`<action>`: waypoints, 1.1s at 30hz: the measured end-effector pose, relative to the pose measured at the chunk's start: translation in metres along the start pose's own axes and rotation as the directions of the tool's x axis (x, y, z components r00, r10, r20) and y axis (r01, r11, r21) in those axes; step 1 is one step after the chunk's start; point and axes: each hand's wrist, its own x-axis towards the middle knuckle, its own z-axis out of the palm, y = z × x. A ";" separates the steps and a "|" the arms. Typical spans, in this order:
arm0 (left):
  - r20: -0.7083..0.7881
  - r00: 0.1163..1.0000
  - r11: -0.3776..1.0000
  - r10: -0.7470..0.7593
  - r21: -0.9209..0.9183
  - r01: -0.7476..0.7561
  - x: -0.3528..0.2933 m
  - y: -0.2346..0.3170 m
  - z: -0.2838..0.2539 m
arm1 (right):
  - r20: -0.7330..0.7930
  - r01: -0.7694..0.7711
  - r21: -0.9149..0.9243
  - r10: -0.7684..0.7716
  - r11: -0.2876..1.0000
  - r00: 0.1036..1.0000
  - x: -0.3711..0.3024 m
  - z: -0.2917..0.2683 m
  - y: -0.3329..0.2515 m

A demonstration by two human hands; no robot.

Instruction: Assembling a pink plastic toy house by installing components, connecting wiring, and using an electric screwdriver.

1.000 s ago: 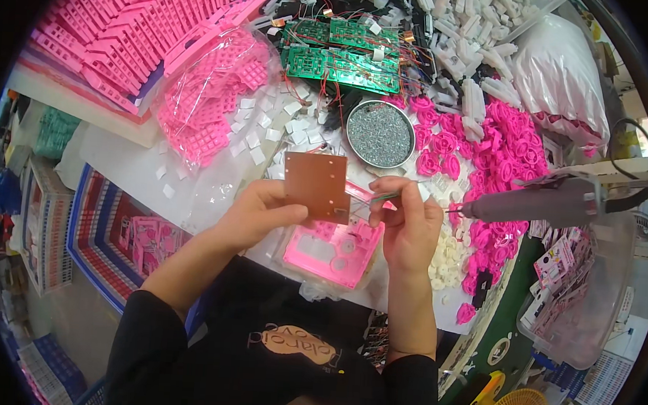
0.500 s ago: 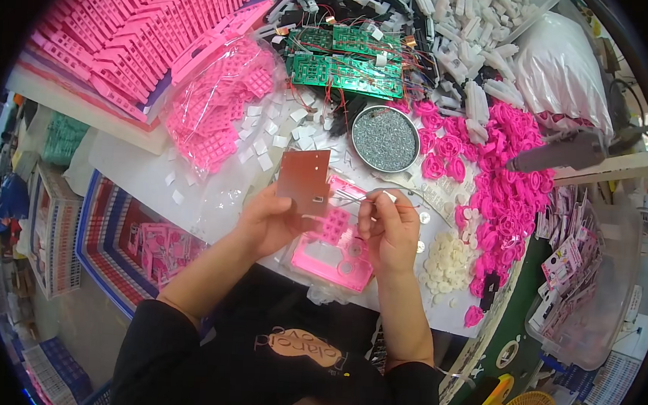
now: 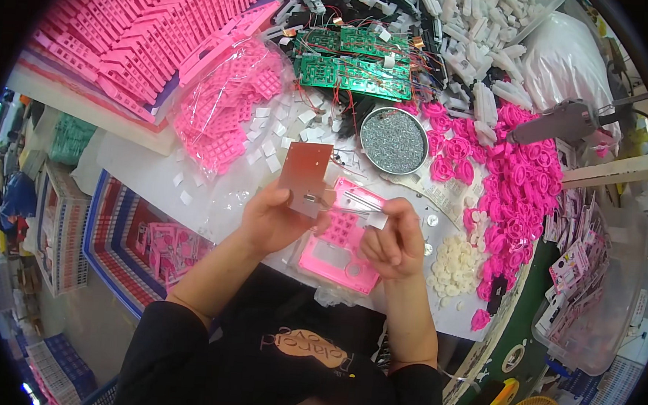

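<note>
My left hand (image 3: 265, 220) grips a flat circuit board (image 3: 307, 170) by its lower edge, its plain brown side showing. In the closed fingers of my right hand (image 3: 397, 244) is a small white square (image 3: 376, 219). Two thin metal prongs (image 3: 363, 200), perhaps tweezers, reach from these fingers toward the board; their exact kind is unclear. Below and between my hands lies a pink plastic housing (image 3: 342, 267) with a pink button grid (image 3: 343, 230) on it, partly hidden by my fingers.
Beyond my hands stand a round tin of small metal parts (image 3: 394, 140) and stacked green circuit boards (image 3: 357, 77) with wires. Pink rings (image 3: 522, 185) and cream pieces (image 3: 454, 266) lie right. Pink panels (image 3: 164, 29) and bagged button grids (image 3: 230, 104) are left. A grey tool (image 3: 555, 124) hangs at right.
The board has tilted slightly in my left hand. My right hand has turned, so the white square and the metal prongs show more plainly. The whole view has shifted a little.
</note>
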 end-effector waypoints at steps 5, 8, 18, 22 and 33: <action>-0.096 0.995 0.994 -0.032 -0.104 0.022 -0.006 -0.001 -0.002 | -0.308 -0.080 -0.189 0.018 0.979 0.951 -0.002 0.012 -0.008; -0.039 0.997 0.988 -0.069 -0.141 0.063 -0.007 -0.001 -0.006 | -0.463 -0.179 -0.288 0.027 0.941 0.886 -0.003 0.013 -0.004; 0.109 0.985 0.955 -0.133 -0.251 0.157 -0.010 -0.003 -0.014 | -0.506 -0.244 -0.461 -0.027 0.853 0.862 -0.005 0.014 0.002; 0.046 0.984 0.965 -0.171 -0.194 0.177 -0.017 0.003 -0.024 | -0.474 -0.038 -0.525 -0.255 0.850 0.843 -0.026 0.021 -0.023; 0.112 0.955 0.946 -0.276 -0.145 0.290 -0.016 0.000 -0.003 | -0.337 -0.151 -0.870 -0.342 0.469 0.877 -0.127 0.060 -0.046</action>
